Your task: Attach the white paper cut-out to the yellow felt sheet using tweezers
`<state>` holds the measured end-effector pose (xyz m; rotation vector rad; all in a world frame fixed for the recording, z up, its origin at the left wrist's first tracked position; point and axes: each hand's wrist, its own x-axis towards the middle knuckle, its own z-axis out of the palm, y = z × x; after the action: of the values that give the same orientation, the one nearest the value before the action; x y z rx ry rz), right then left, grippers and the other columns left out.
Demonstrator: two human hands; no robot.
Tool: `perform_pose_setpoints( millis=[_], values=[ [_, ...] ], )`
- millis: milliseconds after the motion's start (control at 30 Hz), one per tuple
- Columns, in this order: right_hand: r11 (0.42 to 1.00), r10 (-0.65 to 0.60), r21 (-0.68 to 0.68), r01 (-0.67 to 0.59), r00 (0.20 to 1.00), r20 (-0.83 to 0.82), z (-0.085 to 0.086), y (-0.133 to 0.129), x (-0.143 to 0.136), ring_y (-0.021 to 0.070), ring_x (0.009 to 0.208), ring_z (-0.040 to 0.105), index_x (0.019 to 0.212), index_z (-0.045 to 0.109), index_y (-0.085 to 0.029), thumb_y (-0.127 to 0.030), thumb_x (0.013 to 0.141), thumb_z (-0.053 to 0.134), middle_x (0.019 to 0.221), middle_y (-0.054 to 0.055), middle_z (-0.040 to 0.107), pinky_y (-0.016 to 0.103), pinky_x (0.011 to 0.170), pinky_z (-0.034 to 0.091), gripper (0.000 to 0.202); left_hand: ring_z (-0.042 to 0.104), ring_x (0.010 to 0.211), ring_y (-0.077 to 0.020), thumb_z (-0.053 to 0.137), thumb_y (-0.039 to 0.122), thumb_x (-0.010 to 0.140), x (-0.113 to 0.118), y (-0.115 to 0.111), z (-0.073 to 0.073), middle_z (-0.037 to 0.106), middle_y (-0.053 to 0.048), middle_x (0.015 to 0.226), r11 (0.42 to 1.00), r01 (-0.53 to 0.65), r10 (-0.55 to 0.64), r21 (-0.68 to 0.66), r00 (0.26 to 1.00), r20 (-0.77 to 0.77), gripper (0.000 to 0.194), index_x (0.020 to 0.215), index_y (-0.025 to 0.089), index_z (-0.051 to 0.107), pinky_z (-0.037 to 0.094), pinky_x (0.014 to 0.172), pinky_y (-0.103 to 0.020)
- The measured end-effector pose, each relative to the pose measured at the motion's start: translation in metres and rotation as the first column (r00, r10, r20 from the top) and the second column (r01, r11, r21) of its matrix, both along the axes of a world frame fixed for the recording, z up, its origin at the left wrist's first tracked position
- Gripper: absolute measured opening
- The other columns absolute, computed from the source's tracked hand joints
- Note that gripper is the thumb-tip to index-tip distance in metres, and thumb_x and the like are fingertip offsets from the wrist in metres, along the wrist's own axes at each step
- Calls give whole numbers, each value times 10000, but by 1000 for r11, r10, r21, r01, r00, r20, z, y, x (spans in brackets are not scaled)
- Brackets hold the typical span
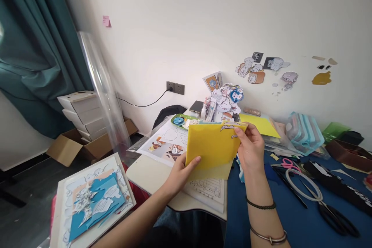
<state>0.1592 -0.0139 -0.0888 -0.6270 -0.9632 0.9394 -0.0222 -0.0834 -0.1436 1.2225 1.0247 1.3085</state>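
Both hands hold a yellow sheet (213, 145) up over the white table edge. My left hand (181, 172) grips its lower left corner, thumb on the front and fingers behind. At the upper right corner my right hand (250, 143) pinches the sheet near a small white paper cutout with dark outlines (229, 125). A paler yellow layer (223, 172) shows below the sheet. Printed papers (209, 192) lie on the table under it. Just behind are a green tray (176, 117) with paper pieces and a sheet with printed drawings (162, 139).
Black-handled scissors (334, 213), pink scissors (290, 164) and a black pen (293, 192) lie on the blue mat (244, 217) at right. A blue clear case (305, 133) stands behind. At lower left, a board (62, 193) bears blue paper with cutouts. Cardboard boxes (66, 143) stand on the floor.
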Motion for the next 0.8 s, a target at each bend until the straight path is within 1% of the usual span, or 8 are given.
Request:
perform_pose_setpoints(
  millis=[133, 233, 300, 367, 467, 533, 633, 800],
  values=[
    [1000, 30, 6, -30, 1000, -10, 3, 0, 1, 173, 827, 581, 872, 630, -216, -315, 615, 791, 890, 22, 633, 311, 718, 472, 319, 668, 866, -283, 613, 453, 794, 6, 1, -3, 729, -97, 943, 997, -78, 78, -3, 997, 20, 352, 902, 127, 687, 530, 719, -335],
    [997, 78, 17, -77, 995, -69, 5, 0, 10, 146, 739, 562, 799, 662, -205, -319, 614, 781, 789, 13, 607, 312, 698, 438, 248, 664, 886, -287, 601, 494, 785, -1, -1, 2, 722, -105, 973, 962, -271, 269, 33, 961, 62, 411, 948, 124, 672, 533, 732, -343],
    [998, 48, -36, -52, 992, -115, 4, 4, 21, 137, 718, 547, 757, 688, -200, -306, 647, 747, 765, 29, 588, 324, 674, 415, 164, 644, 970, -275, 558, 517, 807, -23, -3, 11, 697, -99, 1064, 910, -411, 406, 54, 910, 87, 453, 1058, 146, 627, 525, 792, -340],
    [990, 8, -138, -32, 985, -171, 0, 9, 32, 128, 702, 535, 698, 702, -200, -285, 708, 683, 721, 46, 565, 346, 640, 392, 88, 634, 1009, -266, 581, 491, 802, -61, -7, 21, 676, -103, 1115, 810, -579, 562, 97, 813, 154, 446, 1090, 152, 603, 516, 836, -343],
    [983, -57, -184, 11, 967, -247, -5, 14, 42, 113, 667, 514, 672, 685, -184, -245, 687, 640, 690, 43, 543, 338, 560, 363, 77, 650, 971, -219, 647, 392, 774, -139, -20, 23, 668, -57, 1129, 565, -822, 789, 72, 564, 243, 398, 1126, 217, 582, 522, 832, -318],
    [984, -85, -174, 38, 960, -269, -6, 14, 42, 113, 650, 497, 672, 655, -149, -202, 606, 633, 668, 27, 526, 287, 515, 355, 87, 655, 933, -170, 618, 305, 806, -194, -32, 9, 660, -21, 1127, 424, -905, 885, -28, 407, 224, 346, 1145, 263, 565, 528, 797, -270],
    [979, -112, -192, 67, 966, -232, -7, 14, 37, 120, 644, 490, 673, 621, -126, -160, 539, 615, 658, 18, 521, 241, 493, 355, 138, 657, 843, -142, 581, 151, 823, -257, -57, -38, 651, -44, 1085, 329, -924, 942, -195, 306, 136, 297, 1113, 211, 567, 532, 734, -257],
    [967, -131, -234, 97, 982, -133, -10, 15, 28, 126, 648, 495, 681, 611, -133, -143, 507, 616, 707, 19, 530, 252, 504, 342, 174, 623, 821, -152, 554, 269, 884, -304, -112, -125, 616, -60, 1032, 198, -884, 969, -422, 242, -51, 254, 1103, 142, 558, 543, 693, -321]
  ],
)
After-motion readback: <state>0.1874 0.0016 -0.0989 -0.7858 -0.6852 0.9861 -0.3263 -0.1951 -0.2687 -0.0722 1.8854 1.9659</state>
